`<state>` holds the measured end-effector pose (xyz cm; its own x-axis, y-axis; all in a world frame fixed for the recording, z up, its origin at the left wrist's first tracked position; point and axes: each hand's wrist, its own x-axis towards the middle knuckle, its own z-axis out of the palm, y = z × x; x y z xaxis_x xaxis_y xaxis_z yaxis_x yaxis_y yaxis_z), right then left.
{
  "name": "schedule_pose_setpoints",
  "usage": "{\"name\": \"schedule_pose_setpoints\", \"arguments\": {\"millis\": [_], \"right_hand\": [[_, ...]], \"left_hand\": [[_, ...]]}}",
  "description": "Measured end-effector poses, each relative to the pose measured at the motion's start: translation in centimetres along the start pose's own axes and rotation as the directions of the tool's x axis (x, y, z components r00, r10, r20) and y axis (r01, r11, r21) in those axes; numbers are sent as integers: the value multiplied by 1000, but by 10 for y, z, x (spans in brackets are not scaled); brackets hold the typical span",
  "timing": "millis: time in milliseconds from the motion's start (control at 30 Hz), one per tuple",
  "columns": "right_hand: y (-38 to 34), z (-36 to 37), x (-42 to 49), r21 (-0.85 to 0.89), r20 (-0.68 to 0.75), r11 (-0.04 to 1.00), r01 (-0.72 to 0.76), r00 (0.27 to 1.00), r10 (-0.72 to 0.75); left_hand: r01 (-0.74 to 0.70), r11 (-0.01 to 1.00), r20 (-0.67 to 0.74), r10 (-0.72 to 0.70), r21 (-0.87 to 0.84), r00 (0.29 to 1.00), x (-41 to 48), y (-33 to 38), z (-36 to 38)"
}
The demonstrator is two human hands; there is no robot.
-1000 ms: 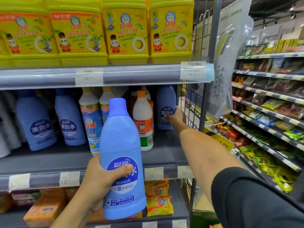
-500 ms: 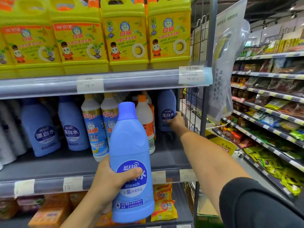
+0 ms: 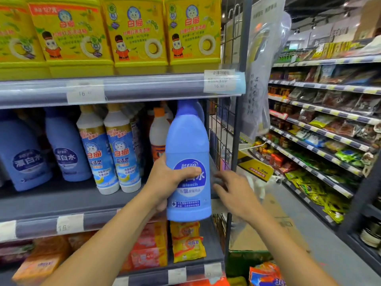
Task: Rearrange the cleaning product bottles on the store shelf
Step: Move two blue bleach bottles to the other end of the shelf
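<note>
Blue bleach bottle [image 3: 188,145] upright in left hand [image 3: 165,182], thumb across label; right hand [image 3: 235,195] empty, fingers loosely spread, just right of it; target probably straight behind, right end of middle shelf [image 3: 61,203]; tight: orange-capped bottle [image 3: 158,131] left, wire mesh panel [image 3: 220,137] right.

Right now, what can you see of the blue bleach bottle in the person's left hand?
The blue bleach bottle looks like opaque pale-blue plastic, with a darker blue cap on. Its round dark-blue label carries white characters and the word Bleach. It is upright, in the air before the right end of the middle shelf. The left hand grips it from the left, thumb across the label. The right hand is open beside its right side; whether it touches cannot be told.
</note>
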<state>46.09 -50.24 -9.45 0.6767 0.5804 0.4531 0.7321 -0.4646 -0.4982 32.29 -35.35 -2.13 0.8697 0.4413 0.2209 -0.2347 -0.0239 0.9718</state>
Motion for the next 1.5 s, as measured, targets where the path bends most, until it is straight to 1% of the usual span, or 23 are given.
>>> {"name": "schedule_pose_setpoints", "arguments": {"millis": [33, 67, 133, 167, 233, 300, 433, 567, 700, 967, 1000, 1067, 1133, 1200, 1233, 1333, 1500], "right_hand": [[6, 3, -11, -80, -19, 995, 66, 998, -67], [11, 8, -20, -114, -20, 986, 118, 992, -121], [18, 21, -33, -100, -16, 978, 185, 982, -187], [20, 28, -37, -84, -21, 978, 193, 980, -196], [22, 38, -40, -65, -63, 980, 188, 979, -192], [23, 42, -42, -19, -98, 988, 155, 983, -156], [27, 44, -43, 95, -117, 991, 92, 990, -80], [28, 43, -44, 111, -110, 990, 89, 991, -77], [28, 40, -42, 100, -104, 990, 104, 990, -93], [27, 38, -41, 113, -114, 987, 116, 988, -104], [27, 39, -42, 116, -114, 987, 115, 988, -102], [25, 39, -42, 122, -119, 986, 114, 988, -100], [24, 40, -42, 132, -132, 985, 112, 987, -95], [23, 41, -42, 139, -128, 984, 110, 987, -92], [23, 40, -42, 145, -124, 983, 110, 988, -92], [22, 40, -42, 140, -122, 983, 116, 988, -99], [23, 41, -43, 131, -151, 983, 127, 983, -107]], "left_hand": [[-2, 1000, 2, 2, 3, 1000, 8, 0, 2], [-3, 1000, -3, 3, 11, 1000, 16, 0, 5], [-6, 999, -29, 7, 36, 1000, 30, -4, 11], [-3, 999, -43, 5, 46, 999, 36, -6, 13], [13, 998, -65, -9, 55, 998, 47, -12, 18], [25, 998, -90, -20, 55, 996, 56, -16, 20], [26, 999, -172, -19, 34, 985, 73, -23, 21], [9, 997, -185, 7, 82, 983, 85, -29, 22], [27, 997, -188, -12, 77, 982, 96, -33, 26], [59, 985, -228, -21, 164, 973, 95, -40, 34], [63, 978, -256, -9, 201, 967, 92, -41, 38], [89, 939, -358, 39, 333, 933, 83, -47, 50], [176, 863, -487, 91, 474, 869, 74, -55, 68], [267, 803, -586, 122, 533, 801, 71, -59, 84], [298, 783, -612, 129, 546, 780, 71, -61, 91], [377, 748, -644, 87, 546, 760, 80, -64, 100], [377, 754, -648, 85, 539, 757, 111, -71, 89]]}}
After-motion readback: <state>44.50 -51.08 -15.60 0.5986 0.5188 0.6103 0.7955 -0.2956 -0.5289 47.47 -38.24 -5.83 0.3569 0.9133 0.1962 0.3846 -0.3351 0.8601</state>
